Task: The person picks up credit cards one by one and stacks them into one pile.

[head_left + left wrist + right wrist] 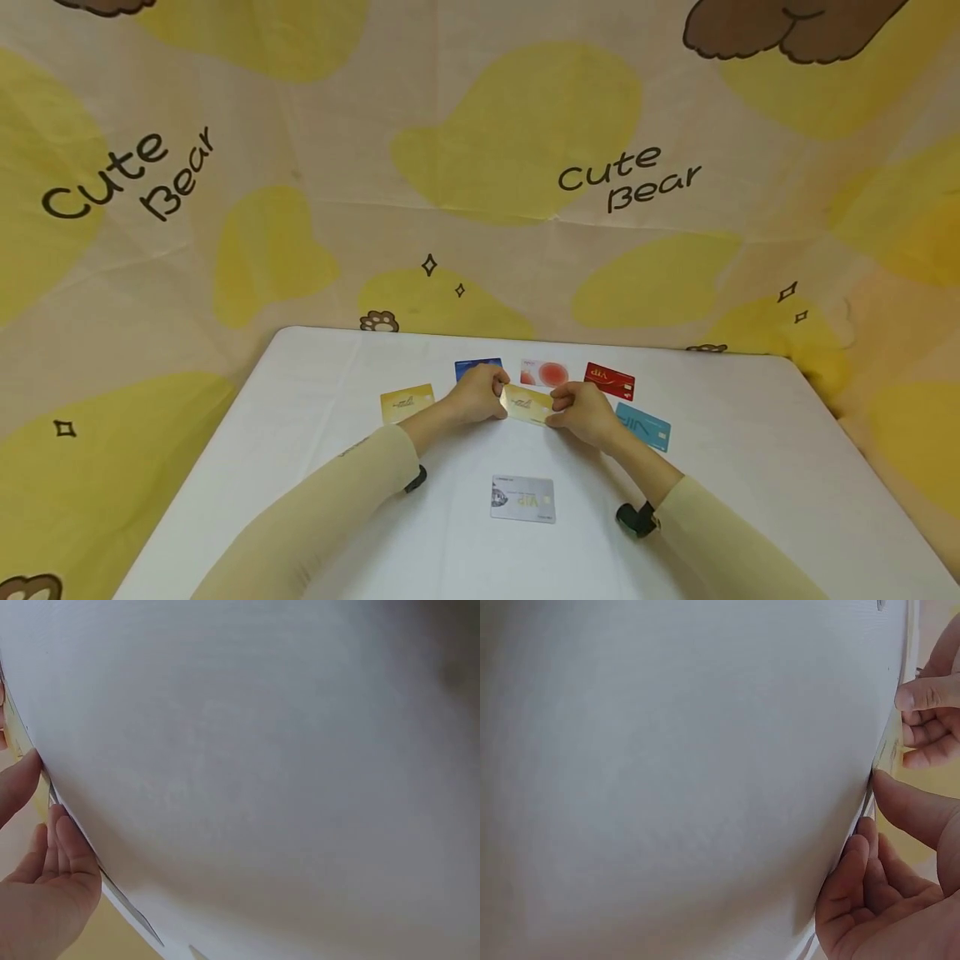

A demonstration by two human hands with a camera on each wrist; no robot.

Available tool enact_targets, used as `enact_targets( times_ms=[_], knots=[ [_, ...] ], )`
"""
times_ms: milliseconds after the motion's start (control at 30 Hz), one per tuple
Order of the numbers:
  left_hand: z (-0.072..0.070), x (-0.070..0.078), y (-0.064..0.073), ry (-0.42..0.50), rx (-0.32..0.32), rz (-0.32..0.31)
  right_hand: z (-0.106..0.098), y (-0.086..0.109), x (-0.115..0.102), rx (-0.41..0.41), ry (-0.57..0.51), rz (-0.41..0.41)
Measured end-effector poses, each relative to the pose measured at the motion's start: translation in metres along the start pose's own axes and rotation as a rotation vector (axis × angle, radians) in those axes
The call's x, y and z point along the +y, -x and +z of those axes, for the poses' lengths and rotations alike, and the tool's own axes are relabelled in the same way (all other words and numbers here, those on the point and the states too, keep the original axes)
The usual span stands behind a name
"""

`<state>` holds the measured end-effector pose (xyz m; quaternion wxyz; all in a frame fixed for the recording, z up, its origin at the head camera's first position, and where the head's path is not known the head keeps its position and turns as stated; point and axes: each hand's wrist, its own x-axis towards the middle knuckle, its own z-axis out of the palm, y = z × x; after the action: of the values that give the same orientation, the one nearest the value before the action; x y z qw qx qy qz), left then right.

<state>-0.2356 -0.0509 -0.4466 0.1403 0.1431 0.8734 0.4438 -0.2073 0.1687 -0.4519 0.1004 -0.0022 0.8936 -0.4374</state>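
Between the two hands is a gold card (527, 403), slightly tilted, with a dark printed logo. My left hand (482, 393) pinches its left edge between thumb and fingers. At the opposite edge, my right hand (587, 413) pinches the card the same way. The left wrist view shows the left hand (56, 877) low at the left side, the card seen almost edge-on. In the right wrist view the right hand (892, 877) holds the card's near end, with the other hand's fingers above it.
Around the hands lie a second gold card (407, 403), a partly covered blue card (477, 367), a white card with red circles (543, 372), a red VIP card (610, 381) and a teal card (643, 427). Nearer is a silver VIP card (522, 499). All are on a white table (750, 500).
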Motion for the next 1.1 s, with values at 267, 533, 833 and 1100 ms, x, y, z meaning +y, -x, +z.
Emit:
enact_targets(
  times_ms=[267,533,833,1100],
  knots=[
    [0.002,0.000,0.002,-0.001,0.025,0.016,-0.002,0.003,0.000,0.043,0.037,-0.008],
    [0.001,0.002,0.007,0.052,0.061,0.035,-0.005,0.006,0.000,0.069,-0.033,0.013],
    [-0.008,0.007,0.019,0.138,0.077,0.068,-0.009,0.013,-0.005,0.050,-0.166,0.012],
    [-0.013,0.011,0.027,0.143,0.104,0.055,-0.012,0.020,-0.009,0.026,-0.218,-0.024]
  ],
)
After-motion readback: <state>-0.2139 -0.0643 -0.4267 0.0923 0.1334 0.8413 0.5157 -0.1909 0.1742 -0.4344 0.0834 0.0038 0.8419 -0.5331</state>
